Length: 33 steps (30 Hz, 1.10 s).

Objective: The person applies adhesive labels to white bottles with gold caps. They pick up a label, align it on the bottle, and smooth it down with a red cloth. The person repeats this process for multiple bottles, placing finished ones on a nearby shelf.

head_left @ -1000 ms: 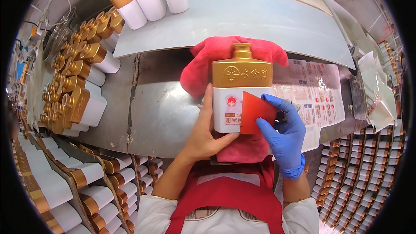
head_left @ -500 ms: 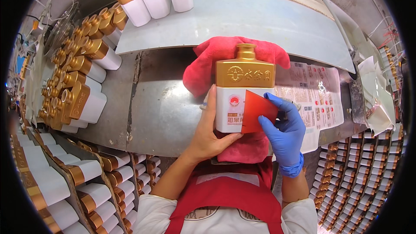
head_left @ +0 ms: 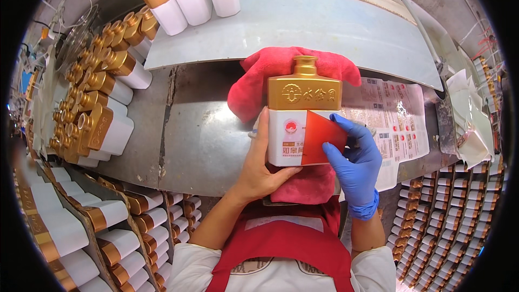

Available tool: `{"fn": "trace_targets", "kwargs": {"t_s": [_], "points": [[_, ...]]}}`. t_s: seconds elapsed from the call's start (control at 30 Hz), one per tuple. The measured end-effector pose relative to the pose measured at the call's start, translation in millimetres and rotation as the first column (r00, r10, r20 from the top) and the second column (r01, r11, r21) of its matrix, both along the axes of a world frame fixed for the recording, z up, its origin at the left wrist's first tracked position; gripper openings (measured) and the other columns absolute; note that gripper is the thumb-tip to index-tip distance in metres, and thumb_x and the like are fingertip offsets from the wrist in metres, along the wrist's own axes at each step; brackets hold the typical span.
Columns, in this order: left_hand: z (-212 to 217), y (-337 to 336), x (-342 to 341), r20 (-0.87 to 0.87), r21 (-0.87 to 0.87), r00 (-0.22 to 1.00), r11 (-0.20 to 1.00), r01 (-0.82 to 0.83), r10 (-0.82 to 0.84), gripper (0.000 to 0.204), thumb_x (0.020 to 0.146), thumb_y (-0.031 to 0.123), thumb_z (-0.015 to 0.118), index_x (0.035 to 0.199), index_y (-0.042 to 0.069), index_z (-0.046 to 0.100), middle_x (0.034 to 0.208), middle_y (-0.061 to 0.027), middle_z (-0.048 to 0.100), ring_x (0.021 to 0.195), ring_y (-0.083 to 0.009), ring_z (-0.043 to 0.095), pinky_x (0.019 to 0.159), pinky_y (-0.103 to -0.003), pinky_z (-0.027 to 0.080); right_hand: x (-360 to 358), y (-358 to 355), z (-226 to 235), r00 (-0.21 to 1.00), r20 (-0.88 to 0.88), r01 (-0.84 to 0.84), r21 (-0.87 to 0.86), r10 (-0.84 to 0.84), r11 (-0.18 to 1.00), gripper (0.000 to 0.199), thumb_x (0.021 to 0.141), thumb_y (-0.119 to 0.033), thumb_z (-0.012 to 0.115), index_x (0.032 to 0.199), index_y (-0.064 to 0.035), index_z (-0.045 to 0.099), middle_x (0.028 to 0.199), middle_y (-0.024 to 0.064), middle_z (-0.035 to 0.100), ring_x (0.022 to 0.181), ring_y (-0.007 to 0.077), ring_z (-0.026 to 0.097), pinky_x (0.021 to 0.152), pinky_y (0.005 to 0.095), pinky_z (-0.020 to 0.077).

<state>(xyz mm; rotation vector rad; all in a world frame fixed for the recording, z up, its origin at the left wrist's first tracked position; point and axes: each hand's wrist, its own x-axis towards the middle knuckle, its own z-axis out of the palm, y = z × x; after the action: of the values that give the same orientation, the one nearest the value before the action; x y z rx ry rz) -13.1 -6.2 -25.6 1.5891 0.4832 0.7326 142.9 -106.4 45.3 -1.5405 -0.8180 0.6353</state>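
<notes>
A white bottle with a gold shoulder and neck [head_left: 305, 94] rests on a pink-red cloth [head_left: 246, 94], its printed front facing up. My bare left hand [head_left: 260, 170] grips the bottle's lower left side, thumb along its bottom edge. In my blue-gloved right hand [head_left: 354, 159], a red flexible scraper [head_left: 320, 138] is pinched between thumb and fingers. The scraper lies over the right part of the white front, covering some of the print there. Red emblem and lettering show left of it.
Gold-and-white bottles [head_left: 116, 130] crowd the table's left side; three more bottles [head_left: 192, 0] stand on the pale board [head_left: 303, 27] at the back. Printed sheets [head_left: 400, 119] lie at right, near crumpled white paper [head_left: 470, 116]. Racks of bottles [head_left: 448, 216] flank me below.
The scraper's left edge has shifted slightly and now sits straighter, uncovering a bit more of the lettering. Both hands keep nearly the same place on the bottle and scraper.
</notes>
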Motion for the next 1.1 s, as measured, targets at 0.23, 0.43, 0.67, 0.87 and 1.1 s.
{"fn": "trace_targets", "kwargs": {"t_s": [0.23,0.43,0.67,0.87,1.1], "points": [[-0.8,-3.9,1.0,0.019,-0.027,0.999,0.999,-0.03,0.031,0.111,0.072,0.001,0.078,0.15,-0.001,0.0,0.153,-0.0202,0.019,0.139,-0.0276,0.028,0.111,-0.038,0.028,20.7,-13.5,12.0,0.957,-0.263,0.172,0.187,-0.12,0.967,0.047,0.073,0.011,0.07,0.117,0.0015,0.055,0.112,0.0107,0.062,0.103,0.0161,0.059,0.088,0.0279,0.0497],[0.5,-8.6,1.0,-0.065,0.175,0.991,0.979,-0.103,0.116,0.111,0.071,-0.008,0.075,0.15,0.003,-0.002,0.149,-0.0201,0.026,0.131,-0.0289,0.042,0.104,-0.04,0.042,32.8,-37.9,-1.2,0.968,-0.242,0.109,0.151,-0.07,0.982,0.043,0.068,0.013,0.072,0.107,-0.0007,0.059,0.101,0.0067,0.063,0.098,0.0157,0.06,0.089,0.0291,0.0485],[-14.2,-18.0,-0.5,0.052,0.237,0.968,0.939,-0.25,0.244,0.103,0.069,0.012,0.085,0.145,-0.01,0.018,0.146,-0.0296,0.029,0.133,-0.0398,0.036,0.109,-0.043,0.032,12.1,-15.4,14.6,0.985,-0.17,0.019,0.048,-0.011,0.999,0.04,0.072,0.005,0.076,0.108,0.0014,0.059,0.101,0.0089,0.066,0.09,0.014,0.063,0.076,0.0276,0.052],[-16.1,-11.7,-4.5,0.108,0.508,0.947,0.803,-0.313,0.301,0.101,0.069,0.013,0.086,0.143,-0.01,0.022,0.144,-0.0322,0.031,0.134,-0.0418,0.035,0.11,-0.046,0.031,23.8,-15.6,8.3,0.975,-0.2,0.115,0.087,-0.095,0.99,0.042,0.07,0.009,0.075,0.108,0.0012,0.058,0.107,0.0094,0.064,0.095,0.0149,0.062,0.081,0.0283,0.0521],[-22.1,-8.5,-10.2,0.045,0.506,0.961,0.823,-0.257,0.272,0.112,0.064,0.009,0.088,0.147,-0.004,0.014,0.147,-0.0312,0.028,0.134,-0.0411,0.035,0.109,-0.048,0.032,49.8,-20.0,-4.1,0.949,-0.279,0.182,0.112,-0.145,0.977,0.048,0.069,0.012,0.073,0.112,0.0009,0.055,0.112,0.0103,0.061,0.103,0.0172,0.059,0.09,0.0308,0.0491]]}}
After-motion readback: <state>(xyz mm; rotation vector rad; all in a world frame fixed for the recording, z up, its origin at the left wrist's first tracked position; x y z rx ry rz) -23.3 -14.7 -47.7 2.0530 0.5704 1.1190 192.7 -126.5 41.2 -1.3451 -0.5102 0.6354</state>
